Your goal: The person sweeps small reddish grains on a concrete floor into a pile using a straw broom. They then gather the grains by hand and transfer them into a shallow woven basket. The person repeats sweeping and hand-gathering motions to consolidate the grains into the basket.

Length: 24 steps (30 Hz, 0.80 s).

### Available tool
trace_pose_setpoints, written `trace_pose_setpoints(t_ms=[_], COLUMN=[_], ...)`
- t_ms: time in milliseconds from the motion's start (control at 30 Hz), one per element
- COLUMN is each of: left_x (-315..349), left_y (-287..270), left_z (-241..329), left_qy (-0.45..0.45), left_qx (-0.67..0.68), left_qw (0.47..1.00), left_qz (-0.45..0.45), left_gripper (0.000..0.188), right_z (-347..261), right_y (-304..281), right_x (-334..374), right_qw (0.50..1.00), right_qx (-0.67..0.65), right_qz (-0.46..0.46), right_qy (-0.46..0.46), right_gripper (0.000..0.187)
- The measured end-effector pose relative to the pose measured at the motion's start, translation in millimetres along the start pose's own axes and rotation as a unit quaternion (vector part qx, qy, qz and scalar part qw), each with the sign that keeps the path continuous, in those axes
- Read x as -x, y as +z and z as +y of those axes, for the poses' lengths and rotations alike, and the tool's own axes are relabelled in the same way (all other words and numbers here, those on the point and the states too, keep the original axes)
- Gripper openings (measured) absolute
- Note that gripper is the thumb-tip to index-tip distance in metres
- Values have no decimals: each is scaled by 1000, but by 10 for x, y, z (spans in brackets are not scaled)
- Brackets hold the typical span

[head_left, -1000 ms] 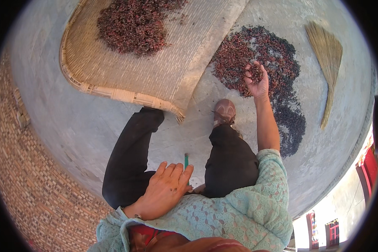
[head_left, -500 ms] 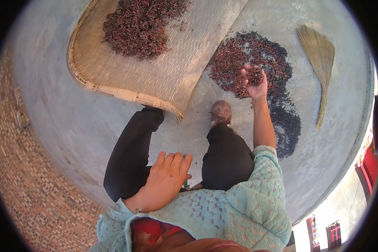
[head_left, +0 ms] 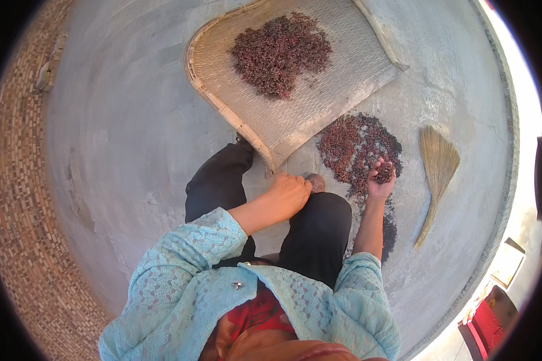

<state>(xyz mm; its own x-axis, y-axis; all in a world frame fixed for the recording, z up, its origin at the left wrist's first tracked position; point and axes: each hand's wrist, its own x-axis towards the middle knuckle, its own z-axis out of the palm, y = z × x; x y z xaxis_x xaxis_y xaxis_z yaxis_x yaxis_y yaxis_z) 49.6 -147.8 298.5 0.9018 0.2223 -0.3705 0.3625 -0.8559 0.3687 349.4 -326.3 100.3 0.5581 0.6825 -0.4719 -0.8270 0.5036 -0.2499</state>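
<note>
My right hand (head_left: 379, 188) is palm up with its fingers curled round a handful of Sichuan peppercorns (head_left: 384, 174). It is over the near right part of a loose pile of red husks and black seeds (head_left: 343, 150) spread on the concrete. My left hand (head_left: 289, 192) is in front of my knees with the fingers bent and drawn together; whatever they hold, if anything, is hidden. Ahead of it lies a woven winnowing basket (head_left: 223, 72), its near corner close to that hand. A dark red heap of peppercorns (head_left: 281, 54) rests in the basket.
To the right of the pile a straw broom (head_left: 438, 168) lies flat, handle toward me. A trail of black seeds (head_left: 389, 237) runs beside my right forearm. My brown shoe (head_left: 316, 182) stands between basket and pile. Brick paving (head_left: 24, 198) borders the concrete on the left.
My left hand has gone from lying spread by my lap to forward near my knees, fingers now bent. My right hand still cups its handful. The whole view has shifted.
</note>
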Motion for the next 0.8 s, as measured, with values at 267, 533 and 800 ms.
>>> trace_pose_setpoints(t_ms=[267,533,800], left_x=[-72,-72,-96], left_y=[26,3,-45], left_z=[-26,-61,-89], left_qy=[-36,-68,-55], left_qx=[6,-21,-4], left_qw=[999,997,998], left_qz=[20,30,40], left_gripper=[16,18,23], right_z=[194,1373,1684], right_y=[484,1800,1935], right_x=[-366,-1285,-1495], right_qw=[995,965,905], right_qx=[66,217,408], right_qz=[16,134,96], right_qy=[77,60,78], right_gripper=[33,56,72])
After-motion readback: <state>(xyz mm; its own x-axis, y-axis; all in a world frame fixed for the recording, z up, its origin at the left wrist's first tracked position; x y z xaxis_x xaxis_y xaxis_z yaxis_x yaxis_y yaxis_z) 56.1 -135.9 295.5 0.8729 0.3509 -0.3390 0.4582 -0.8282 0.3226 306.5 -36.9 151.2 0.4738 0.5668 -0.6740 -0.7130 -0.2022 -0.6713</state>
